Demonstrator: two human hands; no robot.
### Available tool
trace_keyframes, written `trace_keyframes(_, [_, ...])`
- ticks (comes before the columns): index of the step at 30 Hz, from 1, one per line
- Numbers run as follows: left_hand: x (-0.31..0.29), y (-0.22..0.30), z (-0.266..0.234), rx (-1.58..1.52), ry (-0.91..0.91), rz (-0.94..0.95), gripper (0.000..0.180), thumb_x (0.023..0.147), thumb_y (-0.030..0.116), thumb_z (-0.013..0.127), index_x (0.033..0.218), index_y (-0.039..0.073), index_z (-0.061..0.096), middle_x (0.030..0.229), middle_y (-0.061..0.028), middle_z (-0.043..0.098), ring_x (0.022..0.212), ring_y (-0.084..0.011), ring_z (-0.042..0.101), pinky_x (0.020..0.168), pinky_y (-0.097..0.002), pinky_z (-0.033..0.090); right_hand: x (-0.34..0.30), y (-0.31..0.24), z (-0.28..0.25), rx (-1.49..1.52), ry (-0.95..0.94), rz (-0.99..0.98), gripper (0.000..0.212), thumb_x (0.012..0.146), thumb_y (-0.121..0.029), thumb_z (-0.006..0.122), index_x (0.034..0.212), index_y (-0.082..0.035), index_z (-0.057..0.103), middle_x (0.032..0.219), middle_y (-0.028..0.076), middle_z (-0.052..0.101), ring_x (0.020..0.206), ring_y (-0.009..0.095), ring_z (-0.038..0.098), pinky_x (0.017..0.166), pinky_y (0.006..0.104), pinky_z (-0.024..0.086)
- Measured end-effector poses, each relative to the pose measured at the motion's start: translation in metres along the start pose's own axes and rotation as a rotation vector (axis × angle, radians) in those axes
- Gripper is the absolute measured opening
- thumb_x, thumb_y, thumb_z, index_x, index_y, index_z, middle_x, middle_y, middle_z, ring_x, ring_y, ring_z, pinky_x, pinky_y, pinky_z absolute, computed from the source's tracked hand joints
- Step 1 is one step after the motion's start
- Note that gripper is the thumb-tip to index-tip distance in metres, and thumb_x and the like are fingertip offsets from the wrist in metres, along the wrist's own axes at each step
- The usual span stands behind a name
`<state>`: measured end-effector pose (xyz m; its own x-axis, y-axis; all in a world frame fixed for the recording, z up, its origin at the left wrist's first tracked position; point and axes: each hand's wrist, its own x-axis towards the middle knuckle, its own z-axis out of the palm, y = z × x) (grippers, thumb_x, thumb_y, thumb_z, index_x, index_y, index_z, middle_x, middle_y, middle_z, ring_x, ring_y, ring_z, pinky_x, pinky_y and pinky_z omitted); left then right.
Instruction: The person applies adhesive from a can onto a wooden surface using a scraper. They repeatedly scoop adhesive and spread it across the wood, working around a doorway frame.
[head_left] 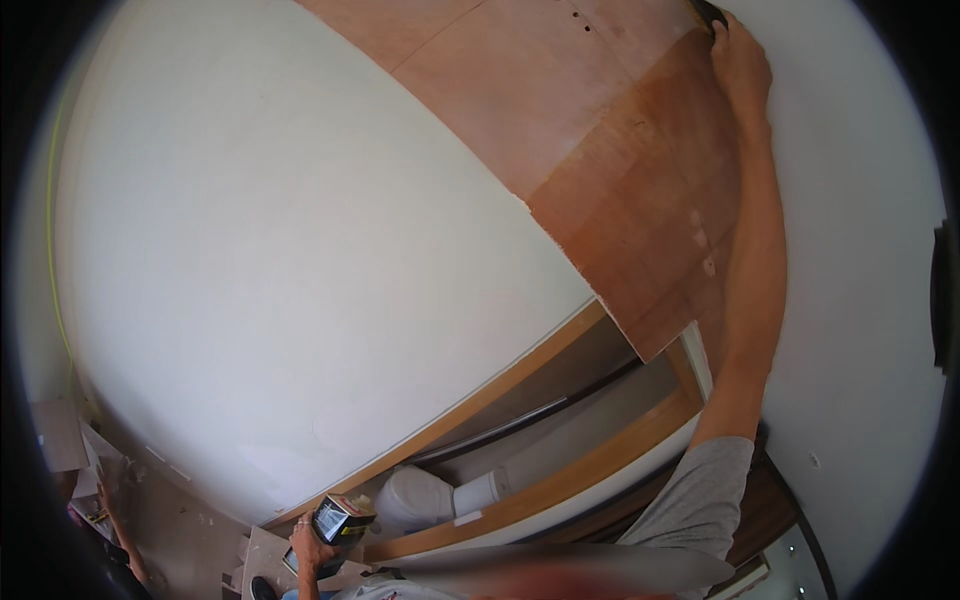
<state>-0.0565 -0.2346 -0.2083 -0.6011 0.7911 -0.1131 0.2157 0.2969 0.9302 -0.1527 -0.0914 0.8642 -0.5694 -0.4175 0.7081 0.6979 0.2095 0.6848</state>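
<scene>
Low in the view, my left hand (312,546) is closed around a black can (343,518) with a printed label and a yellowish top. My right arm stretches far up along the right side. At its end my right hand (742,62) grips a dark flat thing (708,14), only partly in view, against a reddish-brown wood panel (560,80). What kind of tool it is, I cannot make out. The panel's lower part (640,200) beside my forearm looks darker and glossier than the paler part above, with a sharp line between them.
A white wall (300,250) adjoins the panel's ragged edge. Below is an opening with a wooden frame (480,400); a white toilet (415,497) shows through it. Another person's arm (122,530) is at lower left near boards (60,437). A smooth pale wall (850,300) rises at right.
</scene>
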Motion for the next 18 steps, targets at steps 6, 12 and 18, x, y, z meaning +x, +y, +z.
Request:
trace_keyframes(6, [-0.002,0.006,-0.005,-0.024,0.020,0.001,0.114,0.041,0.037,0.098,0.141,0.006,0.053,0.130,-0.0179,0.067,0.122,-0.0385,0.063,0.103,-0.0504,0.050,-0.055,-0.039,-0.020,-0.025,-0.030,-0.072,0.034,0.108,-0.029,0.051,0.136,-0.019,0.068,0.122,0.014,0.073,0.110,0.041,0.069,0.094,0.0508,0.055])
trace_keyframes(12, [-0.009,0.020,-0.019,-0.032,0.061,0.046,0.114,0.040,0.033,0.098,0.142,0.005,0.054,0.129,-0.0204,0.066,0.121,-0.0404,0.064,0.107,-0.0483,0.050,-0.059,-0.021,-0.049,0.083,0.047,0.031,0.035,0.109,-0.025,0.049,0.138,-0.018,0.066,0.123,0.014,0.073,0.110,0.040,0.069,0.093,0.0500,0.055])
trace_keyframes(18, [-0.011,0.023,-0.015,0.016,0.084,0.016,0.117,0.041,0.037,0.098,0.144,0.007,0.052,0.131,-0.0197,0.066,0.122,-0.0404,0.063,0.106,-0.0516,0.049,-0.025,-0.001,-0.055,0.039,0.069,0.029,0.032,0.107,-0.023,0.050,0.130,-0.011,0.068,0.121,0.019,0.072,0.110,0.044,0.067,0.094,0.0519,0.053])
